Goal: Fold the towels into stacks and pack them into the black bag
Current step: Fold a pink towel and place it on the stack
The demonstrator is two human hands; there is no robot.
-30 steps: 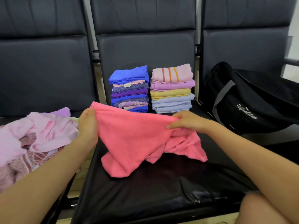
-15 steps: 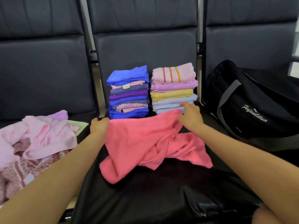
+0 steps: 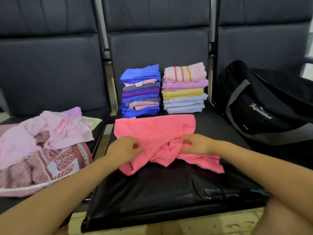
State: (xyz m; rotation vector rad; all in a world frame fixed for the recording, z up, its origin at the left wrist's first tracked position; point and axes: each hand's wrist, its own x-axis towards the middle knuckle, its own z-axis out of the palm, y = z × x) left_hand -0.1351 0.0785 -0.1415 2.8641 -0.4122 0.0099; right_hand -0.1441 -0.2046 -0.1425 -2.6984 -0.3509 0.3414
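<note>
Both hands, left and right, are pinching the pink towel with curled fingers at frame centre, below two stacks.

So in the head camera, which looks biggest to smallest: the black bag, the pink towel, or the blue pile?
1. black bag
2. pink towel, though it lies nearer the camera
3. blue pile

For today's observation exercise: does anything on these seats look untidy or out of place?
Yes: the coral towel lies flat at its far edge but bunched and twisted near both hands. A heap of unfolded pink towels sprawls on the left seat.
</note>
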